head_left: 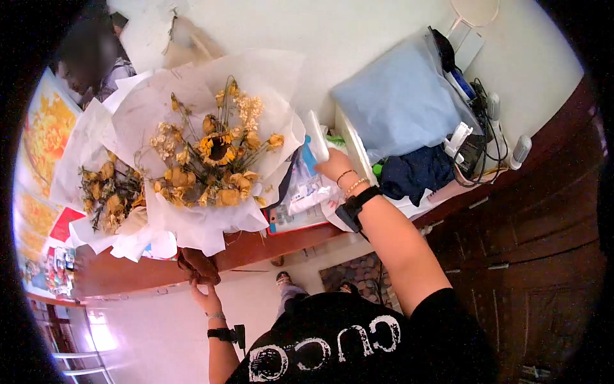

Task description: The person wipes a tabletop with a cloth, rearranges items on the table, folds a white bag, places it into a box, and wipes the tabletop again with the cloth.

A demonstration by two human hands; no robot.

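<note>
Currently, the person's right hand (pixel 336 168) has its fingers wrapped around the lower end of a slim white object (pixel 318 137), with plastic-wrapped items (pixel 307 192) just left of and below those fingers and a pale blue bag (pixel 400 96) to their upper right. Meanwhile, the left hand's (pixel 204 296) fingers touch a brown item (pixel 199 265) just above them at the tabletop (pixel 121 272) edge, below a paper-wrapped dried bouquet (pixel 217 150); whether they grip it cannot be told.
</note>
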